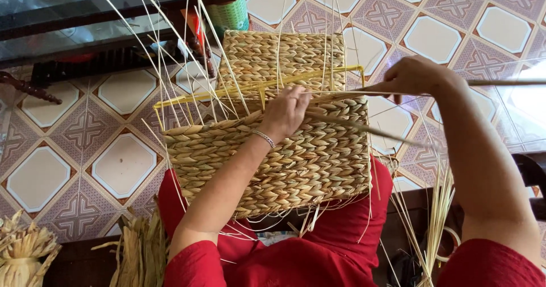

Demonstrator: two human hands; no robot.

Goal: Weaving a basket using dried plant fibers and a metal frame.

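Woven basket of pale braided fibre rests on the person's lap, over red clothing, open top facing away. A yellow wire frame rims its opening; thin upright stakes fan out from the unfinished edge. Left hand, a bracelet at the wrist, presses on the top edge of the near wall, fingers curled over the weave. Right hand sits just past the basket's right corner, fingers pinched shut on a long fibre strand running off to the right. Hands are apart. Patterned tile floor lies beneath; bundles of dried fibre lie at lower left.
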